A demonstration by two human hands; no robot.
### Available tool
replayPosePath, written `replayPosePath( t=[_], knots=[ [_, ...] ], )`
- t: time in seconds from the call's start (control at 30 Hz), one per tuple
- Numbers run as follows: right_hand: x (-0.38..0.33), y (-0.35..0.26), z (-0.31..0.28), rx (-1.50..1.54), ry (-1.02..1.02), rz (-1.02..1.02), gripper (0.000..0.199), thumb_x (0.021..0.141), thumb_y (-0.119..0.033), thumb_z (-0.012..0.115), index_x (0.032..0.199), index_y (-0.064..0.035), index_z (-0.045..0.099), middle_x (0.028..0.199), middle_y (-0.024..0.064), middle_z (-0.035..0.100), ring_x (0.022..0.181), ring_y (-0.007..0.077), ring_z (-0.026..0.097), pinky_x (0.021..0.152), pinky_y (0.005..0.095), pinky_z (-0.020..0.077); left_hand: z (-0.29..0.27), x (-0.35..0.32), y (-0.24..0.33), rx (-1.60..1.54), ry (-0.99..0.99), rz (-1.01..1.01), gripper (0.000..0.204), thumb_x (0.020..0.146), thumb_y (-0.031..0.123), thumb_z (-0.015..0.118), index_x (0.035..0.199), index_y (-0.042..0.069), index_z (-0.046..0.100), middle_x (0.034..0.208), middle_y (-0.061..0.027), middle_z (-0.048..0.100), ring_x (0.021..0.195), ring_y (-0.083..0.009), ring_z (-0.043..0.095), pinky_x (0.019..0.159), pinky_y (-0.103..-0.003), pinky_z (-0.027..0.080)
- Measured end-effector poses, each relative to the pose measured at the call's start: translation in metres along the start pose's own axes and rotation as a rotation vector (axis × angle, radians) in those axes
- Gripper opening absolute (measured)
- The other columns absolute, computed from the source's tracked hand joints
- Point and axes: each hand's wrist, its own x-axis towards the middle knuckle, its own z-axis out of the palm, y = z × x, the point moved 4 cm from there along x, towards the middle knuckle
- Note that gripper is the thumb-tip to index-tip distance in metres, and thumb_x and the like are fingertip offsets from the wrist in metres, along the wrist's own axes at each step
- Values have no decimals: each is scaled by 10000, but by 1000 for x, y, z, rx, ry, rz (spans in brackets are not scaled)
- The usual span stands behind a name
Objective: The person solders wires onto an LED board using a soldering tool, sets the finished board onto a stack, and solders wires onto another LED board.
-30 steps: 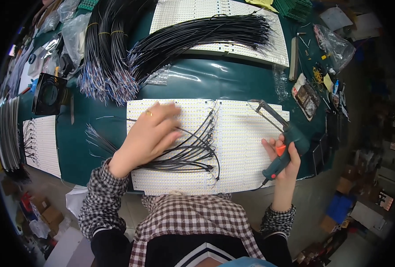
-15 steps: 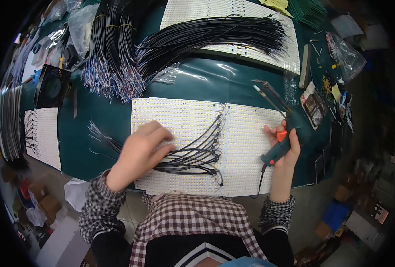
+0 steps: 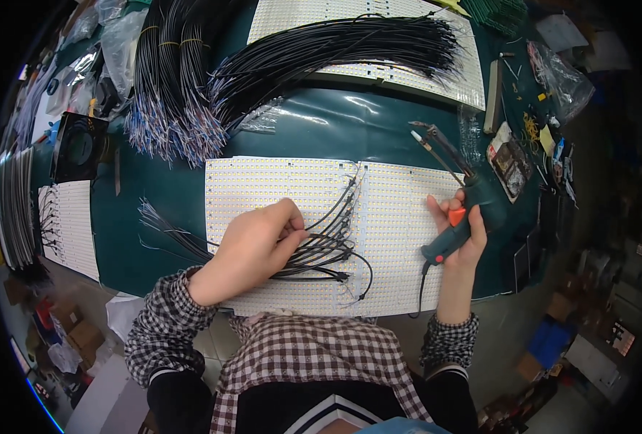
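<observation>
A green soldering gun (image 3: 484, 199) with a red trigger is gripped in my right hand (image 3: 469, 246), its tip pointing up and to the left above the white LED boards. Several black cables (image 3: 321, 253) lie across the left LED board (image 3: 252, 184), their right ends in a row beside the seam with the right LED board (image 3: 400, 217). Over these cables my left hand (image 3: 252, 246) pinches a black cable between thumb and fingers. The palm covers part of the bunch, whose loose stripped ends stick out to the left.
Large bundles of black cable (image 3: 172, 72) lie at the far left, and another bundle (image 3: 335, 50) rests on stacked boards (image 3: 422, 14). To the left stand a black fan (image 3: 78, 145) and a wired board (image 3: 75, 231). A soldering tray (image 3: 509, 163) is at the right.
My left hand has moved right along the cables, and its fingers have closed into a pinch. One cable near the front now bows to the right. The soldering gun stays almost still.
</observation>
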Motion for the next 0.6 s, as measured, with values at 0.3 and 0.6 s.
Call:
replayPosePath(
  t=[0.3, 0.6],
  knots=[
    [-3, 1, 1, -4, 7, -1, 317, 873, -246, 501, 1046, 19, 484, 849, 101, 599, 883, 216, 567, 999, 487, 328, -53, 14, -2, 363, 324, 166, 153, 711, 27, 607, 800, 24, 482, 732, -112, 523, 679, -283, 553, 589, -336, 442],
    [-13, -7, 17, -89, 114, 54, 346, 883, -264, 494, 1063, 31, 490, 866, 105, 603, 847, 225, 592, 865, 434, 458, -19, 67, 30, 397, 273, 481, 223, 723, 47, 629, 911, 22, 511, 800, -118, 527, 733, -286, 547, 648, -322, 440]
  ],
)
